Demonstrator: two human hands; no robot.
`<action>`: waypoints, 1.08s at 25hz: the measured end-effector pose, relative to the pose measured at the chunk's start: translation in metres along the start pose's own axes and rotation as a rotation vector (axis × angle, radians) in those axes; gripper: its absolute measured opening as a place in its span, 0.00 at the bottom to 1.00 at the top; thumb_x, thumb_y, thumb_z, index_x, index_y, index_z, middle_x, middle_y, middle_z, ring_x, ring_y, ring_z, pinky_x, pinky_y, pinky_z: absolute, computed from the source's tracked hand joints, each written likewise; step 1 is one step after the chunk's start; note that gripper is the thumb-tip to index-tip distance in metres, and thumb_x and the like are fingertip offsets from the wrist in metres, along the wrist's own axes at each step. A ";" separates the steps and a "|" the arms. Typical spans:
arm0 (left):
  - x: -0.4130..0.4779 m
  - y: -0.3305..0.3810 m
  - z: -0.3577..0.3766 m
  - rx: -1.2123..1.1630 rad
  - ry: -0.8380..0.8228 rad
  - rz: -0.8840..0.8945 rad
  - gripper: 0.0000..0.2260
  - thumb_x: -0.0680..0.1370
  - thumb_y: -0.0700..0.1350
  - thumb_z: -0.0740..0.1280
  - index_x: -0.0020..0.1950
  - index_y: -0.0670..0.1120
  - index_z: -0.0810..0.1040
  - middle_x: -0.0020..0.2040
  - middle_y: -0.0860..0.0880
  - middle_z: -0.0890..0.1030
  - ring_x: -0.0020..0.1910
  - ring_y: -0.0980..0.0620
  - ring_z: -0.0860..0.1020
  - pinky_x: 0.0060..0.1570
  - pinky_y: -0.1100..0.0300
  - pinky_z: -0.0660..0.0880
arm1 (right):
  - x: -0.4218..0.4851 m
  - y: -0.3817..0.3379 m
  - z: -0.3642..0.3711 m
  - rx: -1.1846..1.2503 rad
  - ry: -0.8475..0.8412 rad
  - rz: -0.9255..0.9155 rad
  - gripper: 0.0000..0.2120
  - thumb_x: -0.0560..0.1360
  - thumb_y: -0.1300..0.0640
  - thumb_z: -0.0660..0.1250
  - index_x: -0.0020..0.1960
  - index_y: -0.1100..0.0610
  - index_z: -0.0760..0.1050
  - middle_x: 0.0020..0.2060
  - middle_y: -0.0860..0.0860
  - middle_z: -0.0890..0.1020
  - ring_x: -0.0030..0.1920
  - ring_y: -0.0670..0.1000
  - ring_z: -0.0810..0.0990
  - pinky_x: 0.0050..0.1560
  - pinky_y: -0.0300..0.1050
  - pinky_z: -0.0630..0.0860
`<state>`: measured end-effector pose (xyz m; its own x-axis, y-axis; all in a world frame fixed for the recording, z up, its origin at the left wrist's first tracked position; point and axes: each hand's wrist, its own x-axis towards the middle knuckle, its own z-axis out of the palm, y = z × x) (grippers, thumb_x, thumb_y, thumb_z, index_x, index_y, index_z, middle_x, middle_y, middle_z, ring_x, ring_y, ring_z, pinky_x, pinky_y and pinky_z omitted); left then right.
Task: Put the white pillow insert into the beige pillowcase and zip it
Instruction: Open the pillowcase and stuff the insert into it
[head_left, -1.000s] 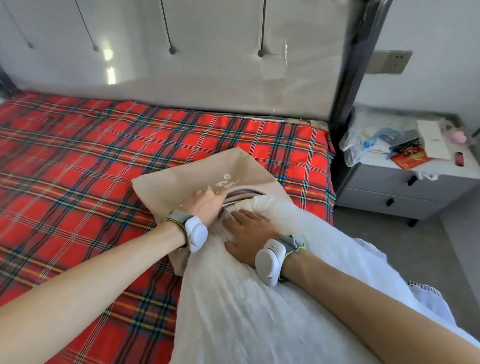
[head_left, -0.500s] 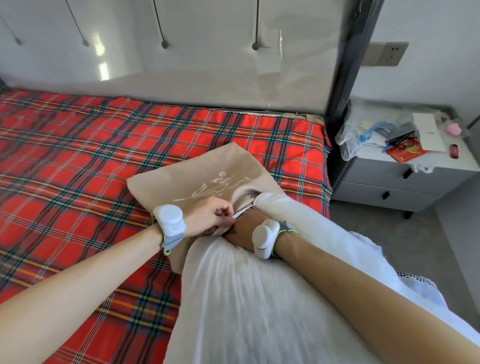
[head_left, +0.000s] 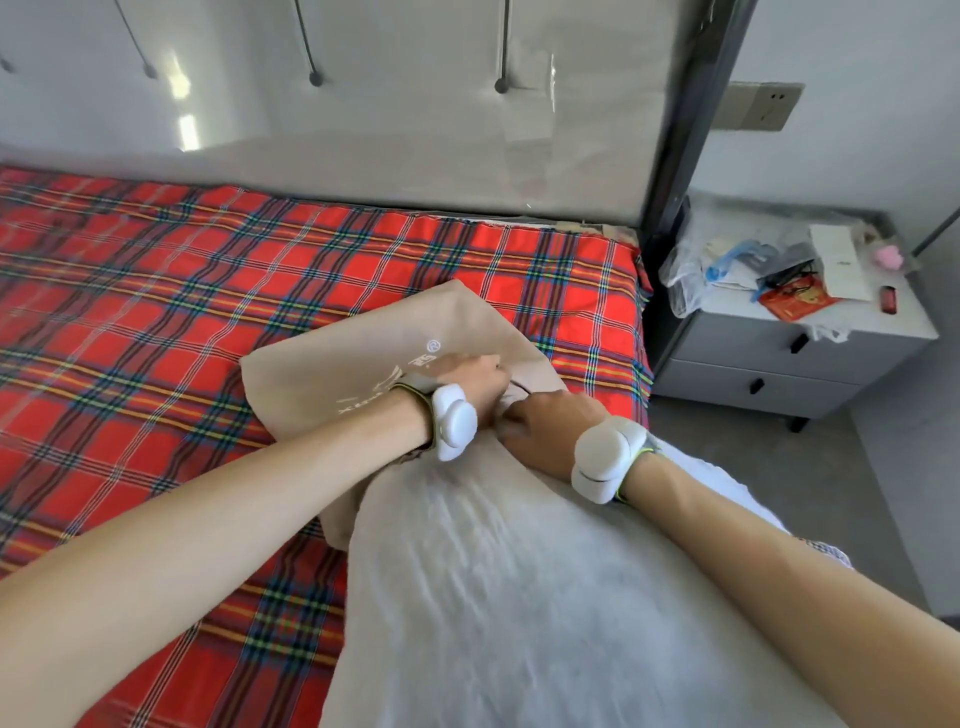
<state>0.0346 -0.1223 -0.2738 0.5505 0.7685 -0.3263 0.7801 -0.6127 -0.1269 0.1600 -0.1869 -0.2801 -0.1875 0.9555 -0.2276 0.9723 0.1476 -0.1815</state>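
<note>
On the red plaid bed (head_left: 208, 312), the beige pillowcase (head_left: 337, 374) lies flat, the left hand (head_left: 475, 387) gripping its open edge with curled fingers, while just beside it the right hand (head_left: 545, 426), fingers curled, grips the white pillow insert (head_left: 519, 597) at that opening.

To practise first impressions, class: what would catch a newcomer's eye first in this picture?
The red checked sheet fills the left. A big white pillow runs from the bottom edge up to the beige pillowcase at centre, where the left hand grips the case and the right hand the pillow's end. A cluttered nightstand stands far right.
</note>
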 end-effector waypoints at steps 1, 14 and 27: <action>0.004 0.003 -0.002 0.089 -0.041 0.020 0.11 0.76 0.40 0.61 0.58 0.41 0.75 0.57 0.43 0.76 0.54 0.41 0.78 0.48 0.52 0.73 | -0.005 -0.004 0.001 0.008 0.024 -0.009 0.15 0.76 0.40 0.55 0.55 0.44 0.76 0.52 0.47 0.82 0.50 0.54 0.79 0.42 0.43 0.65; -0.023 0.004 -0.012 -0.206 0.045 0.084 0.09 0.78 0.48 0.63 0.44 0.44 0.78 0.44 0.46 0.81 0.47 0.44 0.77 0.41 0.57 0.66 | 0.010 -0.035 0.025 0.153 -0.244 -0.026 0.21 0.79 0.49 0.57 0.65 0.61 0.70 0.63 0.59 0.74 0.63 0.57 0.72 0.60 0.47 0.67; 0.005 -0.004 0.008 0.035 0.069 0.039 0.15 0.75 0.45 0.59 0.61 0.53 0.70 0.55 0.43 0.76 0.53 0.39 0.77 0.51 0.50 0.73 | 0.020 0.068 0.019 0.593 -0.412 0.310 0.26 0.78 0.44 0.61 0.72 0.55 0.65 0.70 0.53 0.70 0.69 0.53 0.68 0.65 0.43 0.62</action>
<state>0.0315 -0.1179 -0.2827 0.6005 0.7537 -0.2669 0.7473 -0.6478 -0.1478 0.2199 -0.1623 -0.3152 -0.0693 0.7420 -0.6668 0.7735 -0.3821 -0.5056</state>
